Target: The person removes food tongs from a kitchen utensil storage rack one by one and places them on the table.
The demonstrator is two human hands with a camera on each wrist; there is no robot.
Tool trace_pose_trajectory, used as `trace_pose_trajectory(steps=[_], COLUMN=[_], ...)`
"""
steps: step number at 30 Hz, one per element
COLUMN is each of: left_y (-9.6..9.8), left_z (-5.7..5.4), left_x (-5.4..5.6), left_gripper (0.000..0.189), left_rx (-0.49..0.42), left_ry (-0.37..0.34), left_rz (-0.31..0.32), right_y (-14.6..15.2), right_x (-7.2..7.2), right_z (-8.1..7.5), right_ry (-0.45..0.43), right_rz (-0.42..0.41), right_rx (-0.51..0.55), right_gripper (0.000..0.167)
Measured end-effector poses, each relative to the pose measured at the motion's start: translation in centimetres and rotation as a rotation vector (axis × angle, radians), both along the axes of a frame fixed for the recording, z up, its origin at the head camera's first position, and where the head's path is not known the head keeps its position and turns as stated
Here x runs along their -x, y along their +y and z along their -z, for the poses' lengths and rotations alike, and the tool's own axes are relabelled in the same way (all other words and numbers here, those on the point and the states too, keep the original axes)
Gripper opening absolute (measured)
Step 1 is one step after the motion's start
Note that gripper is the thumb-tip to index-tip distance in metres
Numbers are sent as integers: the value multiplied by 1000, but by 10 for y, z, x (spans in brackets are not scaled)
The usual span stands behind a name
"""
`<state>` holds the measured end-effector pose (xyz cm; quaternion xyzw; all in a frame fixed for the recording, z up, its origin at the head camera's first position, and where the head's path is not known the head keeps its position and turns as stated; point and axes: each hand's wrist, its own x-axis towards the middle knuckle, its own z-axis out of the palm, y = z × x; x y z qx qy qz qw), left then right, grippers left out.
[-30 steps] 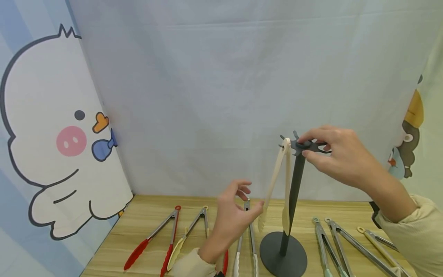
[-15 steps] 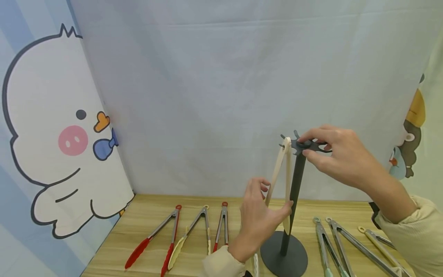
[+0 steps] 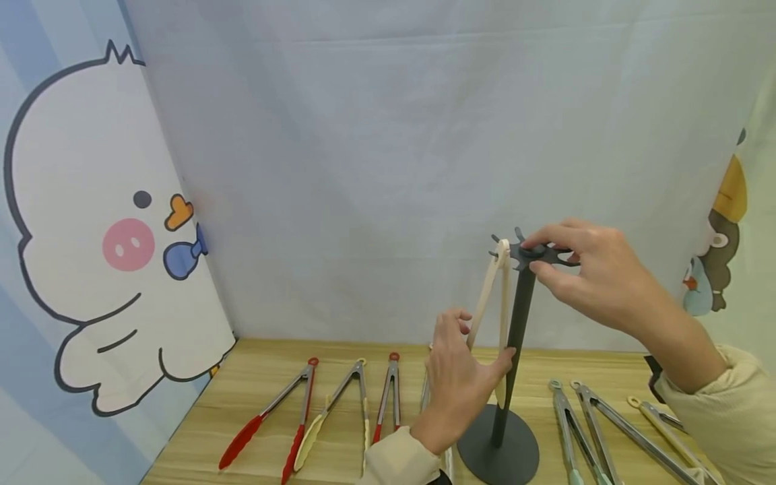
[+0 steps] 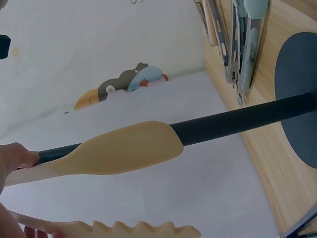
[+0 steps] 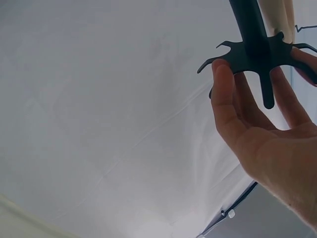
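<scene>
Cream tongs [image 3: 504, 289] hang by their ring end from a hook of a dark metal stand [image 3: 521, 306]. My left hand [image 3: 456, 374] grips the tongs' two arms, thumb on one and fingers on the other. In the left wrist view, one smooth tip [image 4: 131, 148] lies in front of the pole, and the scalloped one [image 4: 143, 230] is apart below it. At the stand's top my right hand [image 3: 597, 276] pinches the hooked head [image 5: 255, 54] between thumb and fingers.
Left on the wooden table [image 3: 200, 431] lie red tongs [image 3: 306, 404], pale yellow tongs [image 3: 348, 384] and smaller red tongs [image 3: 393, 384]. White tongs are mostly behind the left arm. Right of the stand's round base [image 3: 479, 451] are green tongs [image 3: 564, 417], grey-handled tongs [image 3: 624, 424] and yellow tongs [image 3: 661, 424].
My left hand has moved right from beside the cream tongs and taken hold of their arms. The right hand stays on the stand's top.
</scene>
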<state>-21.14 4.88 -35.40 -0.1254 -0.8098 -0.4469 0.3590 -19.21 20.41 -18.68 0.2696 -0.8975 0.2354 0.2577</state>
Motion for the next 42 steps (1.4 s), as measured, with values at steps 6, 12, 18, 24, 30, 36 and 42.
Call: trace_pose_trajectory(steps=[6,12,18,24,30,36,42], left_y=[5,8,8,9,8,8,2], left_z=[6,8,11,15,19,21,23], left_x=[4,6,8,15,23,27,26], left_gripper=[68,67,68,67,73,75,72], left_rx=[30,37,25,52,95,120,113], left_ry=[71,88,179,303,353,374,386], left_rz=[-36,-65,-86,-132,-176,-194,-201], right_y=[0,-1,-2,-3,-4,-4,-4], right_x=[0,0,-1,-1,-1,-1,-1], right_z=[1,2,4,4,4,4,4], right_ry=[10,19,17,8,15,25,30], right_rz=[2,12,20,37,45,43,42], right_rx=[1,-4,4,9,13,17,21], right_gripper=[20,20,19,20,19,19,20])
